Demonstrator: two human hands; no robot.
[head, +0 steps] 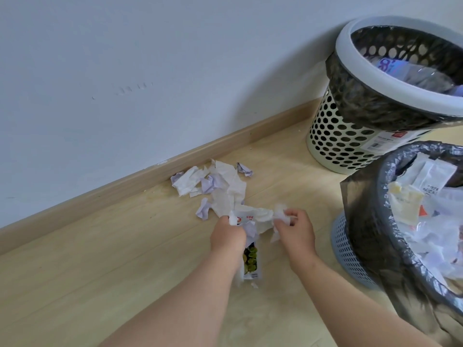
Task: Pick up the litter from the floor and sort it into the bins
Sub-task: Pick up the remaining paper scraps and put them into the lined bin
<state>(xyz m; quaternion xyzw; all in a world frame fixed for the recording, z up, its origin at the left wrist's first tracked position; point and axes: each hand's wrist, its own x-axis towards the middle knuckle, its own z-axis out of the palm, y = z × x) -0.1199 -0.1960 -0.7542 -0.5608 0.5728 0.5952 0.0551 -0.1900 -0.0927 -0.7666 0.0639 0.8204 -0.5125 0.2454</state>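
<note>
Down by the person's knees both bare forearms reach forward over the pale wooden floor (125, 259). The left hand (226, 235) is curled tight round a bunch of rubbish: crumpled white paper sticks out above its knuckles, and a long packet (251, 261) with a green print hangs from the fist, its lower end close to the boards. Just beside it, the right hand (297, 232) pinches a white tissue wad (279, 212) between thumb and fingertips. A twisted strip of tissue runs between the two hands.

To the right stands a blue bin (342, 249) of fine mesh, lined with a grey bag (363, 209) that drapes over its rim. It is heaped with paper scraps (426, 236) and white wrappers.

Beyond the hands the litter pile (225, 189) lies on the floor against the skirting board (100, 194): torn white tissue mixed with small crumpled lilac-tinted balls, one ball a little apart to the right.

Further back on the right is a white bin (328, 139) with round holes and a black liner (358, 103) folded over its top. A clear plastic bottle (390, 66) lies inside. Behind everything rises a plain pale wall (150, 71).
</note>
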